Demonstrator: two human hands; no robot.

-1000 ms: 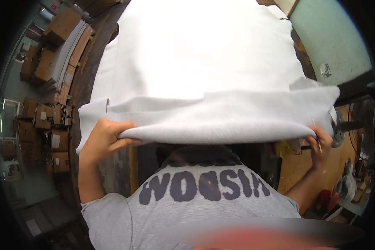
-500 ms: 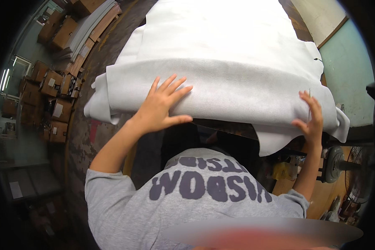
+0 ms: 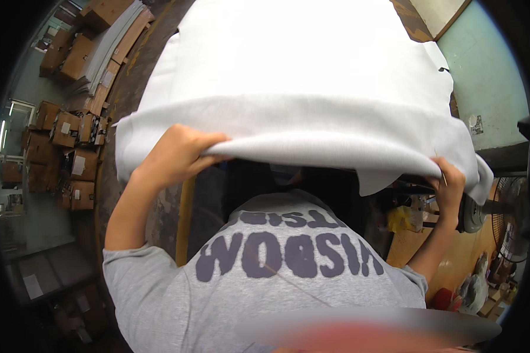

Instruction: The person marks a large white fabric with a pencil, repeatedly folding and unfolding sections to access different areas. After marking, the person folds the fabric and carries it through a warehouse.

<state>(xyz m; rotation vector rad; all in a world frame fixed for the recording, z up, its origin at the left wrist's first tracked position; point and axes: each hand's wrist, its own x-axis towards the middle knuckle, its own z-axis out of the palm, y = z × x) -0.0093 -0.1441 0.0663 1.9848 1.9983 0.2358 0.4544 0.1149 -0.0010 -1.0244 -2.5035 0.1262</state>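
A large white leather hide [image 3: 300, 65] with uneven edges spreads away from me, its near part folded over in a pale greyish band. At the near edge, left of centre, my left hand [image 3: 185, 147] is closed round the fold, thumb above and fingers beneath. My right hand [image 3: 449, 182] grips the same edge near its right end; some of its fingers are hidden under the hide. Between the hands the edge is lifted into a rounded roll. A loose flap [image 3: 376, 181] hangs below it, left of my right hand.
Stacked cardboard boxes [image 3: 65, 126] and long flat boards [image 3: 109, 47] stand along the left side. A pale green wall [image 3: 483, 76] rises at the right. Near my right arm are a fan [image 3: 474, 215], a yellow bag [image 3: 401, 219] and a wooden surface [image 3: 441, 259].
Both hands were spread open on top of the fold; now they have closed round its near edge. The left moved left and the edge is raised into a roll.
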